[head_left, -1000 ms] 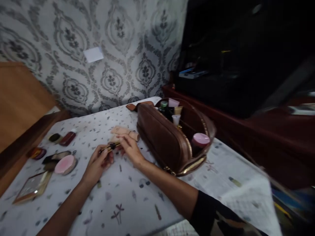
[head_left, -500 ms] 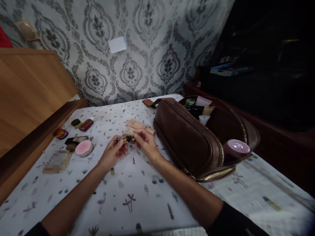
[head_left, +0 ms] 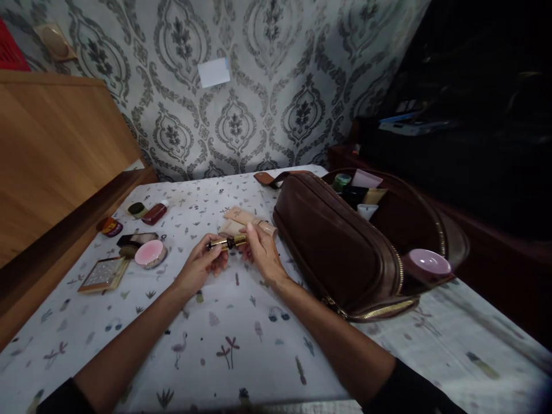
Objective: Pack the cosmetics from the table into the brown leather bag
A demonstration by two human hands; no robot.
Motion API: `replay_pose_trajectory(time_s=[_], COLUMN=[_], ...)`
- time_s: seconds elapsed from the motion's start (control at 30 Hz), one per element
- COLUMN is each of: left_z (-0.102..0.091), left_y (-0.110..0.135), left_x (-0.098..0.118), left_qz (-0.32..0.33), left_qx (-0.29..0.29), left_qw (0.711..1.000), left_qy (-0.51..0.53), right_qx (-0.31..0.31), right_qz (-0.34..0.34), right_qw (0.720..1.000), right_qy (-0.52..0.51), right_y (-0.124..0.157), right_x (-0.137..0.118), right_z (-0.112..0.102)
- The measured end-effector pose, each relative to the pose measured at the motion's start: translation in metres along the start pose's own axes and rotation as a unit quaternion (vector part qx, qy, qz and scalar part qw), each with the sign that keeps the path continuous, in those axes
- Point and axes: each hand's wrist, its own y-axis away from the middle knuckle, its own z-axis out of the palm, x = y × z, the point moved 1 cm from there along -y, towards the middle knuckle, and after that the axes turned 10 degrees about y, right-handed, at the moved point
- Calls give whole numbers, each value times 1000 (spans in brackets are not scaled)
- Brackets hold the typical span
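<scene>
Above the middle of the patterned cloth, both hands hold a slim black and gold lipstick tube (head_left: 228,243). My left hand (head_left: 199,264) pinches its left end, while the fingers of my right hand (head_left: 264,254) close around the gold right end. A dark band shows between the two grips; whether the cap is loose I cannot tell. Just behind the fingers lie a beige squeeze tube (head_left: 240,215) and another pale item, partly covered by my right hand. The brown leather toiletry bag (head_left: 328,241) stands unzipped to the right of my right hand.
Inside the bag are a green-lidded jar (head_left: 341,181), several tubes and a pink round container (head_left: 430,262). On the left lie a pink-lidded jar (head_left: 150,253), a framed palette (head_left: 103,273), a dark red bottle (head_left: 155,213) and several small jars. A wooden panel (head_left: 60,126) borders the left.
The lipstick tube has turned slightly, showing more of its gold right end, and my right hand has shifted its grip a little. The whole view has tilted slightly; nothing else has moved on the cloth.
</scene>
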Motion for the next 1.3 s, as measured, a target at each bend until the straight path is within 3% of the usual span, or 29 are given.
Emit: replay_pose_trajectory(time_s=[0.2,0.87,1.17,1.3], left_z=[-1,0,-2,-3], left_y=[0,2,7,6], left_x=[1,2,0,-1], left_qz=[-3,-1,-2,-11], left_qx=[5,1,-9,13], left_qw=[1000,1000,986,979], left_qy=[10,-23,-167,-203], right_qx=[-33,-60,-27,-19], right_qz=[-25,-10,-13,-8], right_qw=[997,997,996,997], right_qy=[-60,-49,-87,-75], right_y=[1,3,5,7], right_x=[0,3,4,1], right_z=[4,5,12,11])
